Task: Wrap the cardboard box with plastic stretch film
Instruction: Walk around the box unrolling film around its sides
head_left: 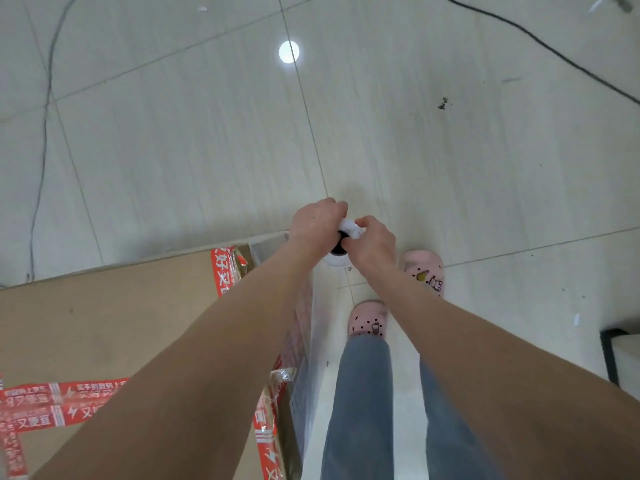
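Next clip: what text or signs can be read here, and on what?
"好又": far tape on the box.
"又便宜": near tape, lower left.
"买手机数码上": strip above it, blurred, unsure.
Lightning sign: edge tape, box's right side.
On the shoes: charms only, no readable text.

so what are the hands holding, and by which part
The film roll, by its top end: the left hand and right hand grip it from either side.
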{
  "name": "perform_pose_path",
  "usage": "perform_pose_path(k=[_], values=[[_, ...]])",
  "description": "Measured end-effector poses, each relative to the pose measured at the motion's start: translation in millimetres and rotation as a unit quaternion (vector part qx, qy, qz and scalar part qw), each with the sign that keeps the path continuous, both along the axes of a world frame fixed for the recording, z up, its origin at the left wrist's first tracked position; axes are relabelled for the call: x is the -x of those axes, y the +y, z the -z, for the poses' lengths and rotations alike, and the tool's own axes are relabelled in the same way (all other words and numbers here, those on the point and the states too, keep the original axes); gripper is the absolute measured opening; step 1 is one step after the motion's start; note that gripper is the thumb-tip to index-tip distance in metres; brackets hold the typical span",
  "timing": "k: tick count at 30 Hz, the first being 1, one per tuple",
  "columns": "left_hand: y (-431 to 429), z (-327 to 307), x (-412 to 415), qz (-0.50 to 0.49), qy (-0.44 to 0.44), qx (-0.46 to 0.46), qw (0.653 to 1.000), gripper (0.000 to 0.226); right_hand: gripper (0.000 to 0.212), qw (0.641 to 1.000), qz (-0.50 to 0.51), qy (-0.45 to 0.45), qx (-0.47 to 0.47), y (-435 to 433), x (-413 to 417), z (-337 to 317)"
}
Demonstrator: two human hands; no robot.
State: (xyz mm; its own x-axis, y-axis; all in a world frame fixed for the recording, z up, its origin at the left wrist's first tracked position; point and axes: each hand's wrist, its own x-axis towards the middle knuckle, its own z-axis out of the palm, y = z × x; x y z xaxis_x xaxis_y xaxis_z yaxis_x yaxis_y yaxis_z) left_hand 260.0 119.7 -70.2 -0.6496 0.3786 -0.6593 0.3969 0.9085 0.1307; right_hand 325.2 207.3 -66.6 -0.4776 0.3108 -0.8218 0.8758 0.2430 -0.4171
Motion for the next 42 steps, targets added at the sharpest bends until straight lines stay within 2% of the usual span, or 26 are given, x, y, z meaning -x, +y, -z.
perform_pose_path(k=[3,7,10,14,17,20,23,26,28,32,37,42], values=[[-7.3,1.3,8.8,-0.041,-0.003,0.002,0.999,0.018,0.036,0.999,-0.039,0.006,-0.015,-1.9,11.9,-2.5],[-22.7,1.2,23.6,-0.145,0.0,-0.002,0.989,0.009,0.032,0.995,-0.094,0.025,-0.02,-9.3,42.8,-3.4],[-37.8,0.5,31.3,-0.208,0.01,0.01,0.978,0.015,0.026,0.992,-0.118,0.041,-0.019,-20.2,60.5,-3.7],[-56.8,-4.9,40.1,-0.295,0.007,0.033,0.955,0.024,0.028,0.991,-0.114,0.074,-0.004,-35.2,69.0,-2.2],[-62.0,-5.4,44.3,-0.327,-0.003,0.046,0.944,0.025,0.035,0.994,-0.102,0.035,0.03,-38.3,71.5,0.6],[-62.0,-4.5,47.7,-0.316,-0.016,0.022,0.949,0.031,0.037,0.994,-0.079,-0.018,0.072,-39.4,76.3,3.2],[-59.6,-5.0,55.9,-0.225,-0.014,0.015,0.974,0.036,0.041,0.994,-0.088,-0.009,0.064,-42.8,79.7,5.7],[-58.4,-6.5,65.0,-0.174,0.003,0.032,0.984,0.025,0.038,0.994,-0.092,0.006,0.053,-45.6,85.9,7.3],[-62.5,-6.5,68.7,-0.186,0.012,0.036,0.982,0.019,0.035,0.993,-0.112,0.015,0.043,-46.8,93.0,7.3],[-75.7,-5.9,72.8,-0.275,0.031,0.02,0.961,0.018,0.028,0.986,-0.159,0.044,0.021,-52.9,110.7,5.2],[-100.5,-5.2,80.8,-0.436,0.067,-0.001,0.897,0.016,0.024,0.978,-0.183,0.094,0.038,-71.5,138.7,3.4],[-122.0,4.0,85.8,-0.503,0.043,0.014,0.863,0.023,0.026,0.979,-0.174,0.032,0.101,-89.7,145.8,7.9]])
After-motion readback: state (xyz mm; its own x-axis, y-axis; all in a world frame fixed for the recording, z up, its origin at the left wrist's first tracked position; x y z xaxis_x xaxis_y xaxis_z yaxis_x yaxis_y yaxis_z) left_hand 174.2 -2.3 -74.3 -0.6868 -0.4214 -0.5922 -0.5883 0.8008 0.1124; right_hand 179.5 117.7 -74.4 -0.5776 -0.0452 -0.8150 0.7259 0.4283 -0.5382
